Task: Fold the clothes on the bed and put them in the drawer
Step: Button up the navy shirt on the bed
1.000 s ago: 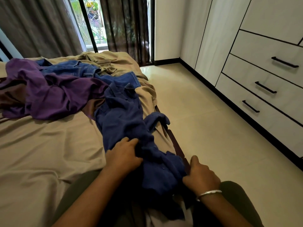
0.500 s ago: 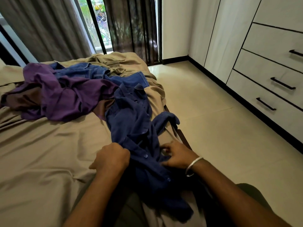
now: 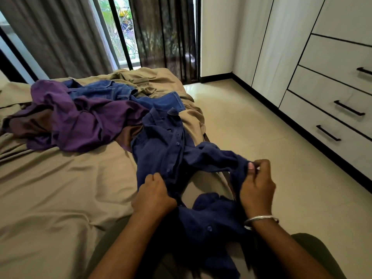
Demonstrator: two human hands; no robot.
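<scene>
A dark blue button shirt (image 3: 161, 150) lies crumpled across the bed's right edge and over my lap. My left hand (image 3: 153, 196) grips its front panel near the buttons. My right hand (image 3: 256, 185) pinches a sleeve end and holds it out to the right, just past the bed's edge. Behind it lie a purple garment (image 3: 76, 119), blue jeans (image 3: 108, 92) and a tan garment (image 3: 141, 81), all unfolded. White drawers (image 3: 314, 115) with black handles stand closed along the right wall.
The bed (image 3: 50, 188) has a tan sheet, bare at the front left. A tiled floor (image 3: 251, 125) runs between bed and wardrobe. Curtains (image 3: 60, 37) and a window fill the far wall. My legs are at the bottom of the view.
My right hand left the shirt's middle, took a sleeve end and drew it out to the right. My left hand kept its grip on the shirt front. The view tilted up slightly.
</scene>
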